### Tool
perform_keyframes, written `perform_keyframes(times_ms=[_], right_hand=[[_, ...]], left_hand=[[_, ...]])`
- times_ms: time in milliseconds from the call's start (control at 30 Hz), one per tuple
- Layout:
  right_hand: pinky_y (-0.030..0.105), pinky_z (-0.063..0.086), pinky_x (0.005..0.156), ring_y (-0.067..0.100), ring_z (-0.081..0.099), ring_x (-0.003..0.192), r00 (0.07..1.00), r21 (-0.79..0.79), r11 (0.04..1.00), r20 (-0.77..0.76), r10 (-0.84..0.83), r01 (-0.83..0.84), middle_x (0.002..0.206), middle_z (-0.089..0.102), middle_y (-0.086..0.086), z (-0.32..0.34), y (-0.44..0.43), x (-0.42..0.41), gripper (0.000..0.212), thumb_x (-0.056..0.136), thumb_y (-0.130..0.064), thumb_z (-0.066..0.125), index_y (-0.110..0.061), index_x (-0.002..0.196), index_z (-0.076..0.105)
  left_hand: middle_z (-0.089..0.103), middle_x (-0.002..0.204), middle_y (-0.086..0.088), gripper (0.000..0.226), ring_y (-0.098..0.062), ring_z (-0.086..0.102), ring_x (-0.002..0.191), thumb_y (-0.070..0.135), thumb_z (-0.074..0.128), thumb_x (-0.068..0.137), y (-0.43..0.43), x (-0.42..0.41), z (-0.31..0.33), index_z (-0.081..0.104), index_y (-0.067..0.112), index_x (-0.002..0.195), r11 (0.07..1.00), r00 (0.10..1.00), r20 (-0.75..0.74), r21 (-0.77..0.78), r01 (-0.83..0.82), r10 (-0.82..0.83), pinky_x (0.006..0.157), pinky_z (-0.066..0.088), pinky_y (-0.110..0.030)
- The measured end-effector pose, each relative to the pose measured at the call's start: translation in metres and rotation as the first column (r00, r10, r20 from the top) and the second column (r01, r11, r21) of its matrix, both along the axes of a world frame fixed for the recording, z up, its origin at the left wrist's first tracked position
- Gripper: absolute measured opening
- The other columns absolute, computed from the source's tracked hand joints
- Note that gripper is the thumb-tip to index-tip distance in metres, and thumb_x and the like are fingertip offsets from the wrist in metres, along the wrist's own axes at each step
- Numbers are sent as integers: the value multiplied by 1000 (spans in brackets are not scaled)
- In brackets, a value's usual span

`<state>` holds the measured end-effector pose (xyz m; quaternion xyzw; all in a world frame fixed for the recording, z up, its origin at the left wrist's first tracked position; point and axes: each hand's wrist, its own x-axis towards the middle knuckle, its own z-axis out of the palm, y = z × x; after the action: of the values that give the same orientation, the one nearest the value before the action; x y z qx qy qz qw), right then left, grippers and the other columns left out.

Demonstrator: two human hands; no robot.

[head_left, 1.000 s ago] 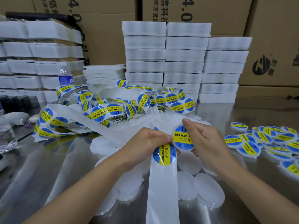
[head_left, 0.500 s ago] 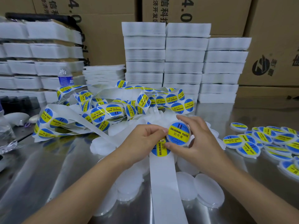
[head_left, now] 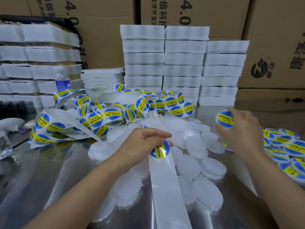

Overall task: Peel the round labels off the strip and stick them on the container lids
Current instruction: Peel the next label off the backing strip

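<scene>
My left hand (head_left: 145, 142) pinches the white backing strip (head_left: 166, 184) just above a blue-and-yellow round label (head_left: 160, 149) that sits on it. The bare strip runs from there down to the near table edge. My right hand (head_left: 239, 129) is off to the right and grips a white lid with a label stuck on it (head_left: 224, 119), held above the table. Plain white lids (head_left: 189, 161) lie heaped between and below my hands. A tangled length of strip full of labels (head_left: 105, 116) is piled behind my left hand.
Labelled lids (head_left: 283, 146) lie in a pile at the right edge of the steel table (head_left: 41, 176). Stacks of white foam trays (head_left: 181, 63) and cardboard boxes (head_left: 272, 47) line the back. A water bottle (head_left: 61, 80) stands at the back left.
My right hand has carried the labelled lid away from the strip, to the right toward the pile of labelled lids. My left hand stays on the strip, with another label now showing below its fingers.
</scene>
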<state>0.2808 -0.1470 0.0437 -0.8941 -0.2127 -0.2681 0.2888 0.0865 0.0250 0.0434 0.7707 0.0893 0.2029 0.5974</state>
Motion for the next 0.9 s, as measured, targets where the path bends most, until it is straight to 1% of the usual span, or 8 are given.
perform_keyframes(times_ms=[133,167,300,533,633,733,800,900], right_hand=[[47,35,94,40,41,120,956,-232,954,-176,-233,190,132,48,19,-4,-19,21,56,84,-33,63,-14,135,47],[48,34,96,39,39,122,941,-264,942,-211,-265,207,133,46,18,-6,-21,24,54,85,-34,61,-15,134,47],[46,29,99,37,35,125,896,-362,901,-275,-349,240,132,45,15,-9,-22,30,44,87,-34,57,-16,127,50],[45,26,102,35,33,127,882,-427,854,-218,-418,299,133,42,13,-3,-23,28,43,86,-35,56,-18,125,52],[43,29,98,35,37,121,958,-293,933,-126,-256,211,132,46,13,0,-16,18,44,85,-36,59,-21,126,55],[41,31,94,35,44,113,999,-71,997,-11,33,-34,123,56,13,1,2,-4,34,83,-27,63,-18,116,65],[40,34,89,35,50,103,968,-6,976,127,215,-216,107,62,12,0,15,-24,23,81,-20,67,-15,103,71],[34,36,80,26,53,88,854,53,874,252,456,-483,86,62,4,-2,27,-56,9,79,-15,72,-15,87,75]], left_hand=[[75,91,11,30,-18,70,94,6,59,88,3,1,-3,69,33,98,993,998,-58,119,13,-6,84,51,-36],[75,92,12,30,-17,69,96,7,62,87,3,1,-3,67,34,100,991,998,-65,133,31,-23,84,51,-35],[75,96,11,38,-9,69,94,3,68,82,2,1,-6,65,32,106,991,995,-51,100,92,-87,75,52,-15],[75,95,9,62,-3,67,83,-8,65,80,5,2,-5,56,42,115,981,996,16,177,82,-86,70,49,-13],[74,95,10,71,-8,67,83,-7,66,80,6,3,-7,48,49,120,974,996,31,209,81,-89,73,51,-17],[73,95,17,73,-7,68,85,-3,67,79,9,4,-10,41,51,121,967,998,13,248,63,-68,76,51,-17],[73,95,20,71,-4,68,86,-1,68,79,11,5,-11,39,48,122,966,999,-5,254,48,-49,76,50,-17],[72,93,23,70,1,67,84,0,69,78,12,6,-13,40,44,123,963,999,-27,267,29,-22,74,48,-13]])
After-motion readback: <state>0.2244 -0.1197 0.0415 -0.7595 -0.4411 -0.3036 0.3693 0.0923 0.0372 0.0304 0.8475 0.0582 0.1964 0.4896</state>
